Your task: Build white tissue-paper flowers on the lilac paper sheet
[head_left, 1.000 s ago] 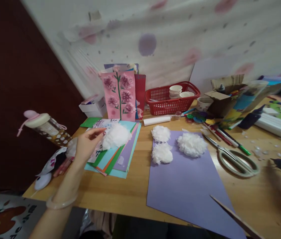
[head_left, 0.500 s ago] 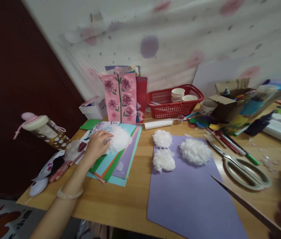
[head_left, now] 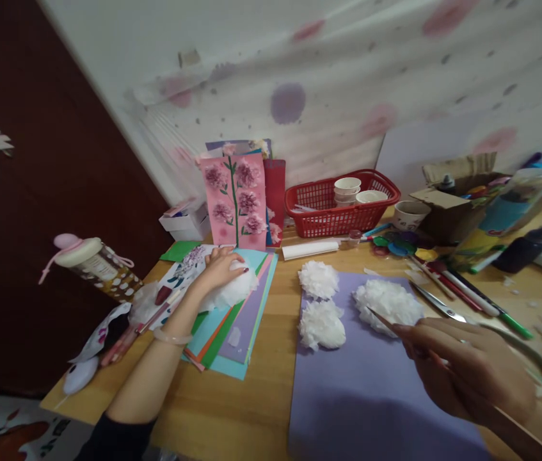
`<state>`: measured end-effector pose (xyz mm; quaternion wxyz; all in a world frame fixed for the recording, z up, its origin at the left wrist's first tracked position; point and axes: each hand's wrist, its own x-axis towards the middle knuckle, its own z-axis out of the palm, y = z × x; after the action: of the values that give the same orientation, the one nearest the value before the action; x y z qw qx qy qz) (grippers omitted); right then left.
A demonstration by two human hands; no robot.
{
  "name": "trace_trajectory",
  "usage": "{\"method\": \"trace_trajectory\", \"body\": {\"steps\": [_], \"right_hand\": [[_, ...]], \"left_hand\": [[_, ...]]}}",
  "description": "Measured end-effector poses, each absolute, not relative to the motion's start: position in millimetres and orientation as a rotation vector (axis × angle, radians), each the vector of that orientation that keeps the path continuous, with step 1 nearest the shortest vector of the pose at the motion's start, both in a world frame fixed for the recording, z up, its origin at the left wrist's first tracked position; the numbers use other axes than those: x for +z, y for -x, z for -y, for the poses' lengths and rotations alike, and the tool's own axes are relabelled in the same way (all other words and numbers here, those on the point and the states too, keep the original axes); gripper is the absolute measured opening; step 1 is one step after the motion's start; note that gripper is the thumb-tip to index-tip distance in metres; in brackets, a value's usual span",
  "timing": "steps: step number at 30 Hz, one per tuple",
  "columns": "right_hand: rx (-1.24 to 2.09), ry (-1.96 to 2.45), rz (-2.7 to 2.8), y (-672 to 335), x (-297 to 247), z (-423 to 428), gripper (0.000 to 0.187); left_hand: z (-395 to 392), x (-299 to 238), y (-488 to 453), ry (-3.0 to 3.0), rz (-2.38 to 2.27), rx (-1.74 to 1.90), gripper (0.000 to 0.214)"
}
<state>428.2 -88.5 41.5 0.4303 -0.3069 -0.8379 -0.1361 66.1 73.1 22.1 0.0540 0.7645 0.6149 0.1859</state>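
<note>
My left hand [head_left: 220,270] is bent over a heap of white crinkled tissue paper [head_left: 232,291] on a stack of coloured paper [head_left: 251,320], its fingertips closed on the tissue. In my right hand [head_left: 462,365] is a thin, pointed brown stick [head_left: 381,318], its tip at the edge of a large white tissue pompom [head_left: 386,304]. That pompom rests on a purple sheet [head_left: 347,390]. Two smaller white pompoms, an upper one [head_left: 318,280] and a lower one [head_left: 322,325], sit at the sheet's left edge. Scissors [head_left: 443,310] are partly hidden behind my right hand.
A pink flower picture [head_left: 237,205] stands against the wall. Beside it is a red basket [head_left: 328,214] holding paper cups. Markers [head_left: 477,294], a cardboard box [head_left: 448,205] and a clear bottle [head_left: 496,218] crowd the right. A capped bottle [head_left: 100,266] leans at the left edge.
My right hand with the stick has come in from the right edge to the large pompom. My left hand has shifted over the tissue heap. The view has tilted slightly.
</note>
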Motion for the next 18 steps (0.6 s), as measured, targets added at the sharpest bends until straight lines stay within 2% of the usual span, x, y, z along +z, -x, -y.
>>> {"method": "trace_trajectory", "body": {"steps": [2, 5, 8, 13, 18], "right_hand": [[-0.271, 0.722, 2.130, -435.1, 33.3, 87.6, 0.035], [-0.188, 0.766, 2.098, -440.7, 27.3, 87.8, 0.032], [-0.168, 0.793, 2.008, -439.6, 25.8, 89.4, 0.029], [-0.109, 0.875, 1.958, -435.5, 18.4, 89.2, 0.034], [-0.144, 0.842, 1.944, -432.8, 15.7, 86.2, 0.032]], "left_hand": [[-78.1, 26.2, -64.8, -2.288, -1.851, 0.553, 0.010], [-83.6, 35.9, -63.9, -2.239, -1.759, 0.592, 0.009], [-83.3, 44.7, -66.5, -2.175, -1.624, 0.678, 0.014], [-79.2, 42.3, -75.2, -2.036, -1.501, 0.805, 0.028], [-78.7, 35.9, -79.2, -1.987, -1.450, 0.833, 0.032]]}}
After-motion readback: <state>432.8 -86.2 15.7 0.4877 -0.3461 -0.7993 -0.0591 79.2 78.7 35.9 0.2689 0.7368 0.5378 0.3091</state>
